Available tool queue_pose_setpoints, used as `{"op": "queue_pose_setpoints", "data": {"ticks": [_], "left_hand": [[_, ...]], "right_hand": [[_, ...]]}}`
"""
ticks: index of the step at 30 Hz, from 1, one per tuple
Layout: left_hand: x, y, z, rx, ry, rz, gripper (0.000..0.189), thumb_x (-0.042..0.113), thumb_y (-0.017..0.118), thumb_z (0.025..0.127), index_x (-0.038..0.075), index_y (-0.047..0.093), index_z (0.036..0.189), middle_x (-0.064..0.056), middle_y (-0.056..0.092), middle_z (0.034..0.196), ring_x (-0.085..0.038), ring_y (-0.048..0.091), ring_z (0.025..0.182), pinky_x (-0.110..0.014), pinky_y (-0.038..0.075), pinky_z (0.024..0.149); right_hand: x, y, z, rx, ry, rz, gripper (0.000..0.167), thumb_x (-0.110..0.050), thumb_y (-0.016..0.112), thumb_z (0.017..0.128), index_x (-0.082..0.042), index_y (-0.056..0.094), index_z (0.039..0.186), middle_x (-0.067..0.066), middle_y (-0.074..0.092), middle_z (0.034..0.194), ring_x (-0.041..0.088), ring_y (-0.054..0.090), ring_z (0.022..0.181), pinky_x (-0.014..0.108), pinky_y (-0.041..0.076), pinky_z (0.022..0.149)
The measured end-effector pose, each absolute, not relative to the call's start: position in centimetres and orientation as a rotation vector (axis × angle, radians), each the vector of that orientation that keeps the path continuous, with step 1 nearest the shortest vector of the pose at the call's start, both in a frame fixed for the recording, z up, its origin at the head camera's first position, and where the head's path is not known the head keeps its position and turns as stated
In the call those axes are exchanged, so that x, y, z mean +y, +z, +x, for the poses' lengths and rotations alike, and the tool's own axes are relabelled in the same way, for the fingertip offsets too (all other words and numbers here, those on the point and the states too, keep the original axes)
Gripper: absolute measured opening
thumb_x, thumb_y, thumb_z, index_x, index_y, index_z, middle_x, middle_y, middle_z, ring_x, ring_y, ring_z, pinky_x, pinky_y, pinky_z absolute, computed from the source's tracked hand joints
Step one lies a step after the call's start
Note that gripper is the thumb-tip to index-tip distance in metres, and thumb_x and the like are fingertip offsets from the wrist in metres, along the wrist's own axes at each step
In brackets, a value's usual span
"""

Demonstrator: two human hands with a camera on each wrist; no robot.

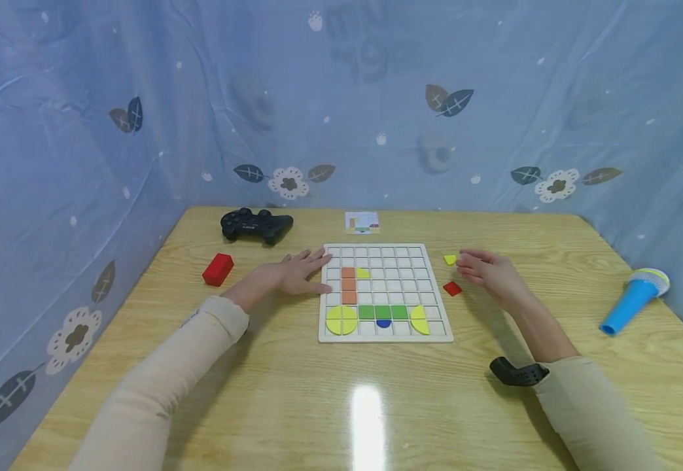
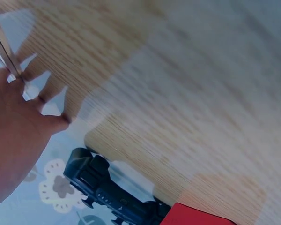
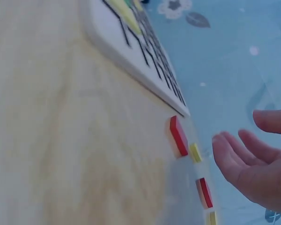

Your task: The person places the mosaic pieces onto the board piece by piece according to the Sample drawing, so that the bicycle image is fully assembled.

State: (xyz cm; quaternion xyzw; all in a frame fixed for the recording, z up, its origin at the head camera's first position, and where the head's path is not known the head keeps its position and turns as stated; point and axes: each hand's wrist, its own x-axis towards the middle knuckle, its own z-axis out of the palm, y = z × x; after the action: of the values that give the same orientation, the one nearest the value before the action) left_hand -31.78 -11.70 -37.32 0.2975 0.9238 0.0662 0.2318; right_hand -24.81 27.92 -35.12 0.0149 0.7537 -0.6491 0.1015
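A white grid board (image 1: 385,335) lies mid-table. It bears orange squares (image 1: 349,285), green squares (image 1: 382,312), a blue half-round piece (image 1: 383,323) and yellow quarter-round pieces (image 1: 341,320). My left hand (image 1: 300,271) rests at the board's left edge with fingers spread and straight. To the right of the board, my right hand (image 1: 491,275) hovers beside a yellow piece (image 1: 450,260) and a red piece (image 1: 452,288). Its fingers (image 3: 227,157) are loosely bent, with nothing visible in them. The right wrist view shows a second red piece (image 3: 205,192) and a second yellow one (image 3: 211,218).
A small pattern card (image 1: 362,223) lies behind the board. At the left are a black game controller (image 1: 256,226) and a red block (image 1: 218,269). A blue toy microphone (image 1: 634,301) lies at the far right. Patterned blue cloth (image 1: 341,104) hangs behind the table.
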Motion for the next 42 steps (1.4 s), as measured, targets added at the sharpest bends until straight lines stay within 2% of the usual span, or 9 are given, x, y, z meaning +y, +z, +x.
{"op": "queue_pose_setpoints", "data": {"ticks": [3, 6, 15, 18, 21, 25, 30, 42], "left_hand": [[-11.8, -37.5, -31.8, 2.539, 0.189, 0.810, 0.086, 0.067, 0.038, 0.092, 0.024, -0.002, 0.155, 0.000, -0.011, 0.158, -0.028, -0.006, 0.143, -0.055, 0.000, 0.111], [-11.9, -37.2, -31.6, 2.527, 0.234, 0.831, 0.086, 0.065, 0.040, 0.092, 0.022, 0.000, 0.155, -0.002, -0.009, 0.158, -0.030, -0.005, 0.143, -0.056, 0.000, 0.111], [-11.8, -37.1, -31.3, 2.528, 0.246, 0.850, 0.084, 0.062, 0.042, 0.094, 0.021, 0.001, 0.155, -0.003, -0.007, 0.159, -0.032, -0.004, 0.143, -0.057, 0.001, 0.110], [-11.8, -37.2, -31.3, 2.529, 0.244, 0.846, 0.084, 0.062, 0.042, 0.094, 0.021, 0.001, 0.155, -0.003, -0.007, 0.159, -0.031, -0.003, 0.143, -0.057, 0.001, 0.110], [-11.8, -37.1, -31.2, 2.531, 0.235, 0.850, 0.084, 0.063, 0.041, 0.094, 0.021, 0.001, 0.155, -0.003, -0.007, 0.159, -0.030, -0.004, 0.143, -0.056, 0.001, 0.111], [-11.8, -36.9, -31.3, 2.537, 0.223, 0.851, 0.085, 0.063, 0.040, 0.094, 0.021, 0.000, 0.155, -0.003, -0.007, 0.159, -0.030, -0.004, 0.143, -0.056, 0.001, 0.111], [-11.8, -36.9, -31.4, 2.540, 0.227, 0.844, 0.084, 0.063, 0.041, 0.094, 0.021, 0.001, 0.155, -0.003, -0.007, 0.159, -0.030, -0.004, 0.143, -0.056, 0.001, 0.111], [-11.7, -37.1, -31.4, 2.536, 0.219, 0.829, 0.084, 0.063, 0.040, 0.094, 0.022, 0.000, 0.155, -0.002, -0.008, 0.159, -0.030, -0.005, 0.143, -0.056, 0.001, 0.111]], "right_hand": [[27.5, -35.2, -25.7, 2.253, -1.910, 0.077, 0.061, -0.024, 0.045, 0.102, 0.008, 0.020, 0.148, 0.028, 0.030, 0.145, 0.031, 0.041, 0.129, 0.033, 0.035, 0.104], [27.2, -35.5, -26.6, 2.275, -1.915, 0.120, 0.059, -0.022, 0.045, 0.103, 0.006, 0.020, 0.149, 0.028, 0.026, 0.148, 0.037, 0.033, 0.133, 0.036, 0.032, 0.106], [27.0, -35.8, -28.8, 2.426, -1.814, 0.251, 0.057, -0.026, 0.045, 0.102, 0.000, 0.026, 0.150, 0.026, 0.036, 0.144, 0.035, 0.038, 0.130, 0.043, 0.036, 0.103], [27.1, -36.0, -29.0, 2.459, -1.783, 0.256, 0.056, -0.022, 0.046, 0.102, 0.000, 0.027, 0.149, 0.027, 0.037, 0.142, 0.037, 0.040, 0.128, 0.043, 0.038, 0.101], [27.1, -36.2, -29.2, 2.556, -1.679, 0.244, 0.055, -0.018, 0.051, 0.100, 0.001, 0.031, 0.147, 0.028, 0.041, 0.138, 0.039, 0.046, 0.121, 0.040, 0.046, 0.089], [27.1, -36.7, -29.6, 2.682, -1.507, 0.188, 0.053, -0.010, 0.058, 0.096, 0.003, 0.038, 0.143, 0.028, 0.044, 0.133, 0.038, 0.047, 0.113, 0.037, 0.046, 0.076], [26.9, -37.1, -30.1, 2.779, -1.371, 0.132, 0.047, -0.005, 0.062, 0.092, 0.006, 0.047, 0.135, 0.029, 0.047, 0.127, 0.040, 0.048, 0.111, 0.041, 0.046, 0.081], [26.7, -37.3, -30.3, 2.813, -1.252, 0.104, 0.040, -0.004, 0.063, 0.091, 0.007, 0.053, 0.128, 0.028, 0.049, 0.120, 0.039, 0.049, 0.104, 0.039, 0.047, 0.076]]}}
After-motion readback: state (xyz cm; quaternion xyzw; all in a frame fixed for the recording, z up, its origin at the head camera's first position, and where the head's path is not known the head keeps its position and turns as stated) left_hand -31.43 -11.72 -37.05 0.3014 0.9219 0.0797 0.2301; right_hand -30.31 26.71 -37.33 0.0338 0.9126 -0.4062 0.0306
